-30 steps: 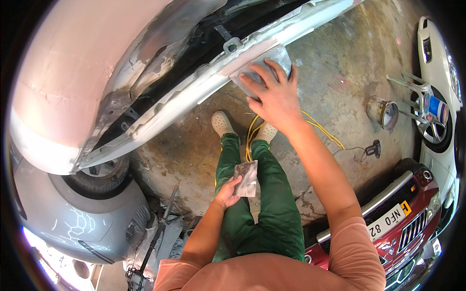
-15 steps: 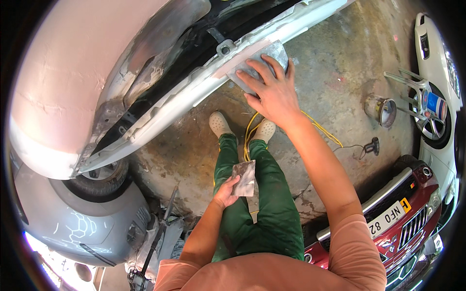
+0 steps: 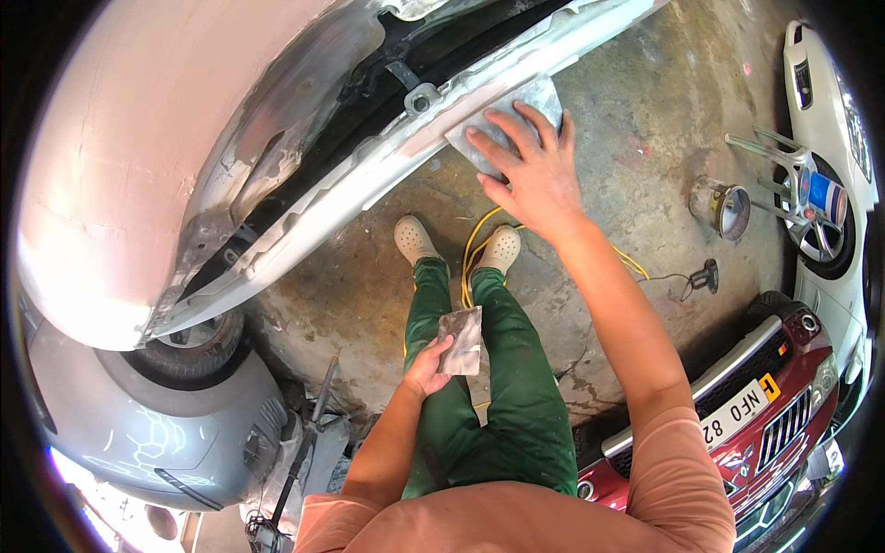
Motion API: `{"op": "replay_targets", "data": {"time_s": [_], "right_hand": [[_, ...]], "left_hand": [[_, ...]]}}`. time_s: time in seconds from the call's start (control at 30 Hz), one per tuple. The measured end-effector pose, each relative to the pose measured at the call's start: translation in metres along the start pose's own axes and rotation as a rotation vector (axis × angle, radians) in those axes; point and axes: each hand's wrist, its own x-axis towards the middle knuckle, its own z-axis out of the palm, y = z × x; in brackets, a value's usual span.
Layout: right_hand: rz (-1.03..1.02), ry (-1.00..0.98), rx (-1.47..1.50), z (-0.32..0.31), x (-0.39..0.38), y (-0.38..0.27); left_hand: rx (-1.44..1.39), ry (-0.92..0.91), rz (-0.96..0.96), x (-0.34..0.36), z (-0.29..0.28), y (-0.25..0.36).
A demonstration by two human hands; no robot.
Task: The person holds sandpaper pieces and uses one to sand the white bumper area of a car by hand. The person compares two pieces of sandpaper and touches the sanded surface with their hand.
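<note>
My right hand (image 3: 533, 169) lies flat with spread fingers on a grey sheet of sandpaper (image 3: 513, 112), pressing it against the lower edge of a white car body panel (image 3: 387, 157) stripped of paint in places. Down at thigh level, my left hand (image 3: 426, 367) pinches a second folded grey sheet of sandpaper (image 3: 462, 339) in front of my green trousers (image 3: 479, 405). My pale shoes (image 3: 415, 238) stand on stained concrete under the panel.
A yellow cable (image 3: 479, 241) runs between my feet. A metal can (image 3: 721, 208) and a small plug (image 3: 708, 275) lie on the floor at right. A red car front (image 3: 765, 405) is at lower right, a white car (image 3: 830, 184) at right, a grey fender (image 3: 157, 433) at lower left.
My right hand has slid the sandpaper a little to the right and up along the panel edge. The left hand stays where it was with its sheet.
</note>
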Motion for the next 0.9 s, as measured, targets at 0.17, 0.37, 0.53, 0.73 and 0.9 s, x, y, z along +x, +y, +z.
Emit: {"op": "replay_targets", "data": {"time_s": [0.17,0.37,0.53,0.73,0.9], "right_hand": [[-0.027,0.058,-0.018,0.006,0.015,0.006],[0.123,-0.051,0.131,-0.003,-0.037,0.001],[0.574,-0.073,1.099,-0.074,-0.119,-0.032],[0.355,-0.17,1.272,-0.133,-0.151,-0.052],[0.401,-0.385,0.698,-0.136,-0.173,-0.019]], "left_hand": [[-0.027,0.064,0.01,-0.008,0.012,0.005],[0.128,0.029,0.238,-0.021,0.036,0.018],[0.225,-0.018,0.684,-0.075,0.188,0.068],[0.313,0.049,0.742,-0.098,0.29,0.071],[0.301,0.063,0.794,-0.11,0.296,0.067]]}}
